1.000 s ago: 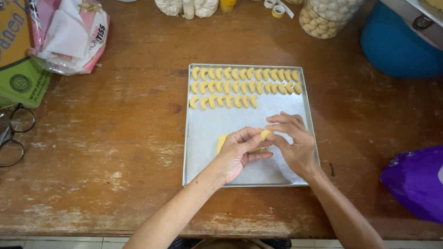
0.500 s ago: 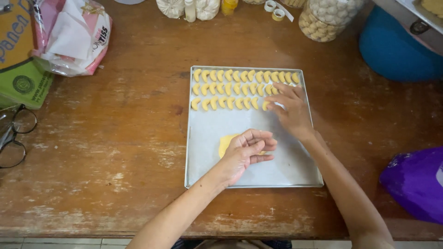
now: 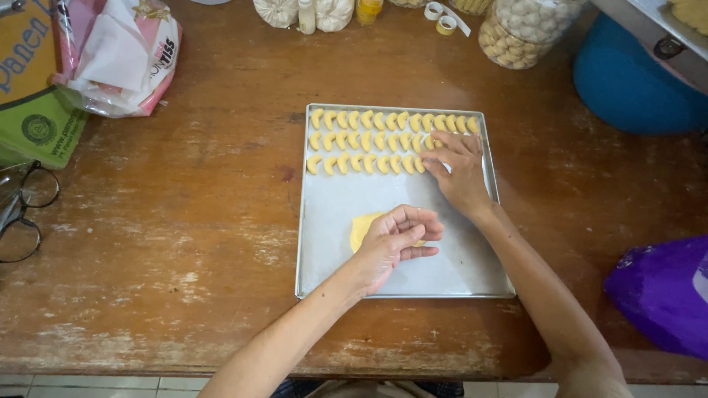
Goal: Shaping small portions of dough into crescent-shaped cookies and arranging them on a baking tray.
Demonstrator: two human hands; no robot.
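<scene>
Dough lump (image 3: 363,227), pale yellow, lies on the lined baking tray (image 3: 324,243) under the left hand (image 3: 394,239), whose fingers curl loosely over it; a second ago both hands worked together here. Right hand (image 3: 461,169) has since moved up to the third row of crescent pieces (image 3: 365,163), fingers (image 3: 435,168) spread flat at the row's right end, so a new piece appears placed, though it is hidden. Glasses (image 3: 22,214), bags (image 3: 110,51), jar (image 3: 527,29) stand well apart on the worktop (image 3: 169,236); none obstruct.
</scene>
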